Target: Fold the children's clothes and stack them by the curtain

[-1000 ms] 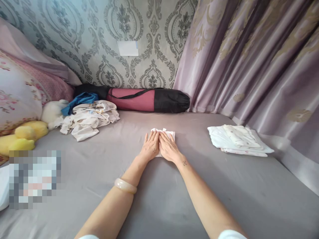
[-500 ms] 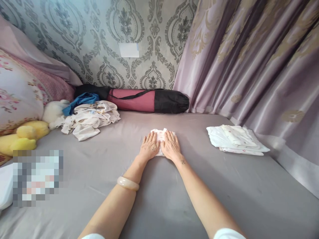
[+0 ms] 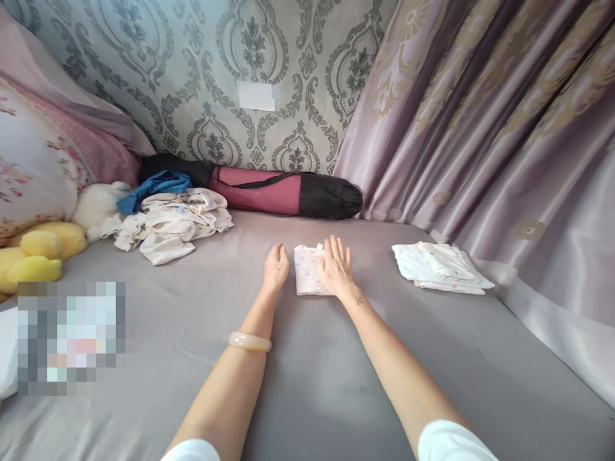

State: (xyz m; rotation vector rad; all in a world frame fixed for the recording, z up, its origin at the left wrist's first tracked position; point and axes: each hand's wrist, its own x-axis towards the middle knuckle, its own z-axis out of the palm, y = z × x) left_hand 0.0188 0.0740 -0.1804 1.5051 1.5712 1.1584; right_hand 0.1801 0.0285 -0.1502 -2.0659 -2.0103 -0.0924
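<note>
A small folded cloth (image 3: 307,272), white-pink with a faint print, lies flat on the grey sheet in the middle. My right hand (image 3: 336,266) rests on its right part with the fingers stretched out. Just left of the cloth, apart from it, is my left hand (image 3: 277,266), turned on its side with its fingers together; nothing shows in it. A pale bangle (image 3: 250,342) circles my left wrist.
Crumpled light clothes (image 3: 177,221) and a blue cloth (image 3: 161,186) lie at the back left, near yellow plush toys (image 3: 48,246). A red and black rolled bag (image 3: 259,190) lies along the wall. Folded clothes (image 3: 439,266) are stacked at the right, by the curtain.
My left hand has moved left off the folded cloth and turned onto its side. My right hand has shifted slightly right and stays on the cloth, more of which shows. The view has shifted slightly.
</note>
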